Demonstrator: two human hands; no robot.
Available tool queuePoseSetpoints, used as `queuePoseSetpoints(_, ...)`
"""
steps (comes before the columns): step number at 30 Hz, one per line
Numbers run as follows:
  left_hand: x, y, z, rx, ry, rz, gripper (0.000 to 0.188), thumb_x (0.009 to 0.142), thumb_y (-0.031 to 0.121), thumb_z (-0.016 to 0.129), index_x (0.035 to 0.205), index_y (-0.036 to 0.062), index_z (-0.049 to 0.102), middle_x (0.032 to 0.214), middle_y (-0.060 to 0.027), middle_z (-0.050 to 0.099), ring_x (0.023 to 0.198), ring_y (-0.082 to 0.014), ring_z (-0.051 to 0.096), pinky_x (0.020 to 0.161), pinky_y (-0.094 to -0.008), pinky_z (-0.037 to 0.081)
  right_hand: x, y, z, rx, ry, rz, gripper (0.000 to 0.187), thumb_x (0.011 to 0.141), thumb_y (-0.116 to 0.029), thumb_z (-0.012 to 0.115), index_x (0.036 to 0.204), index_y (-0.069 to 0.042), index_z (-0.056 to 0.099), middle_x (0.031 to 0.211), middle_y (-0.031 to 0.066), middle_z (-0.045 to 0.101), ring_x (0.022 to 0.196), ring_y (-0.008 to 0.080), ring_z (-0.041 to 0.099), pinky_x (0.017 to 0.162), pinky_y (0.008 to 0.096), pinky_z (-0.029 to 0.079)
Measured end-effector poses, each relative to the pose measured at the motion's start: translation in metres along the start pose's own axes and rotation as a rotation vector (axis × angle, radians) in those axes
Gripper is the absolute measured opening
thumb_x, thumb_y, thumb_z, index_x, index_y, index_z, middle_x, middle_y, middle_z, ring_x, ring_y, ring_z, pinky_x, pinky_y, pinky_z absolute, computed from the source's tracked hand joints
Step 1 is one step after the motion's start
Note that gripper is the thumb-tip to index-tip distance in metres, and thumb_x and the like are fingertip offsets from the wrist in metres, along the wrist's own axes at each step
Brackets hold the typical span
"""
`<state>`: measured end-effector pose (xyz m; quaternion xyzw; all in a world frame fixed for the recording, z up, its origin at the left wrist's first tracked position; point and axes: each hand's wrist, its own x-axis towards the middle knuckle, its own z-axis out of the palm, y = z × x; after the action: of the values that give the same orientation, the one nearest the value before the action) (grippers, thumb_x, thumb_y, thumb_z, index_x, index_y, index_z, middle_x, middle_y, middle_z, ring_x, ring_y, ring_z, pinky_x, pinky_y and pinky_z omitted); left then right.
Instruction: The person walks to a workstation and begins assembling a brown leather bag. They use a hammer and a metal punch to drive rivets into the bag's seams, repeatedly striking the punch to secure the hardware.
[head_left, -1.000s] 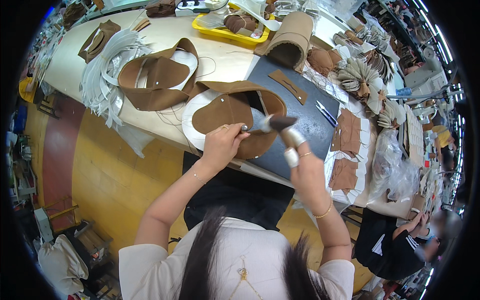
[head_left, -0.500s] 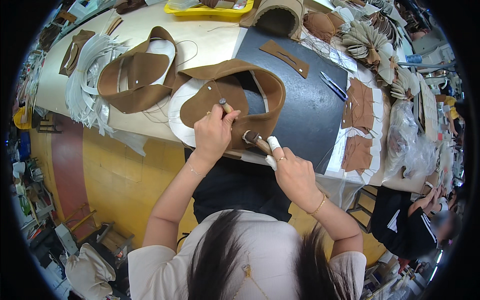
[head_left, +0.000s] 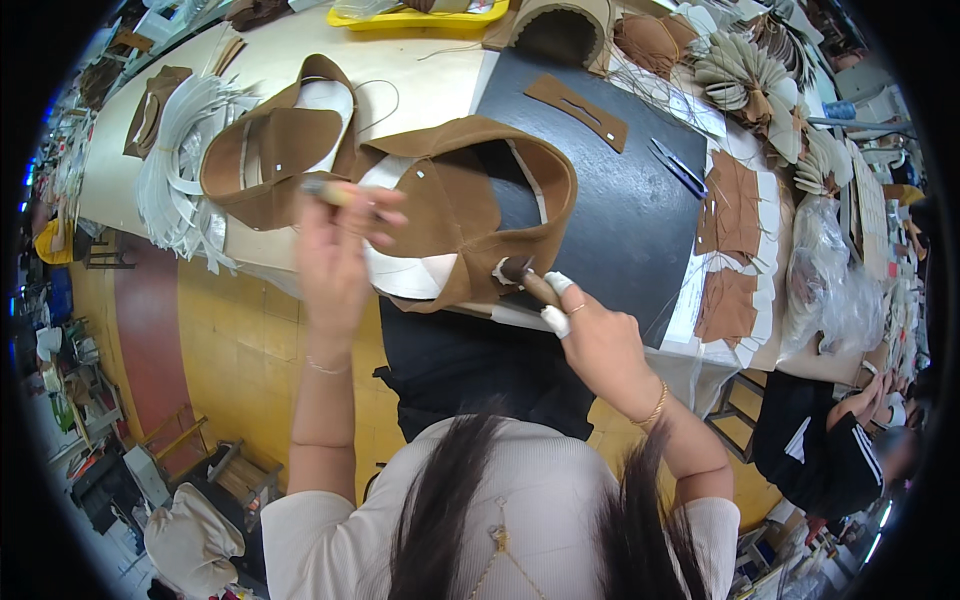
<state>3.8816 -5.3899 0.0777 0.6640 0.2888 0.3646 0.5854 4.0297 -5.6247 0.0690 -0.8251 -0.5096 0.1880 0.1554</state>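
My left hand (head_left: 335,255), blurred by motion, is closed around a short tool with a pale handle and a metal end (head_left: 330,190). It is raised left of a brown leather-like bag piece (head_left: 455,205) with white lining, which lies on the table's near edge. Wrapped with white tape on its thumb and a finger, my right hand (head_left: 600,345) grips a wooden-handled tool with a dark brown head (head_left: 530,278). That head is at the piece's near right corner, beside a small white patch. Further left rests a similar brown bag piece (head_left: 270,150).
A black mat (head_left: 630,230) covers part of the table. On it lie a slotted brown strip (head_left: 578,110) and tweezers (head_left: 678,168). White strips (head_left: 170,170) are bundled at left, flat brown pieces (head_left: 730,210) at right. A person in black (head_left: 810,440) sits at far right.
My left hand has moved left with its tool, off the middle of the bag piece. My right hand keeps its grip at the near corner, and the view has shifted slightly.
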Motion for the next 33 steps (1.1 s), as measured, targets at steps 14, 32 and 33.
queuePoseSetpoints(14,-0.032,-0.029,0.012,-0.489,-0.184,-0.577,0.025,0.100,0.026,0.056,0.111,0.0028,0.058,0.091,-0.0093,0.065,0.067,-0.0135,0.063,0.055,-0.0229,0.052,0.066,-0.009,-0.035,0.170,0.116,-0.190,0.035,0.078,0.005,0.060,0.111,-0.005,0.054,0.113,0.0145,0.057,0.077,0.0399,0.062,0.066,0.0435,0.052)
queuePoseSetpoints(32,-0.056,-0.052,0.014,-0.428,-0.290,-0.456,0.028,0.105,0.032,0.041,0.107,0.0041,0.044,0.121,-0.0121,0.049,0.084,-0.0102,0.055,0.083,-0.0297,0.054,0.012,-0.026,-0.035,-0.067,-0.083,-0.538,0.020,0.075,-0.019,0.063,0.094,-0.019,0.060,0.091,-0.0011,0.053,0.086,0.0213,0.062,0.063,0.0257,0.054)
queuePoseSetpoints(33,-0.061,-0.055,0.013,-0.409,-0.281,-0.426,0.027,0.105,0.032,0.042,0.105,0.0049,0.044,0.119,-0.0117,0.050,0.080,-0.0084,0.052,0.080,-0.0273,0.053,0.010,-0.025,-0.033,-0.076,-0.132,-0.540,0.018,0.075,-0.019,0.063,0.092,-0.019,0.060,0.090,-0.0018,0.053,0.086,0.0212,0.063,0.062,0.0254,0.054)
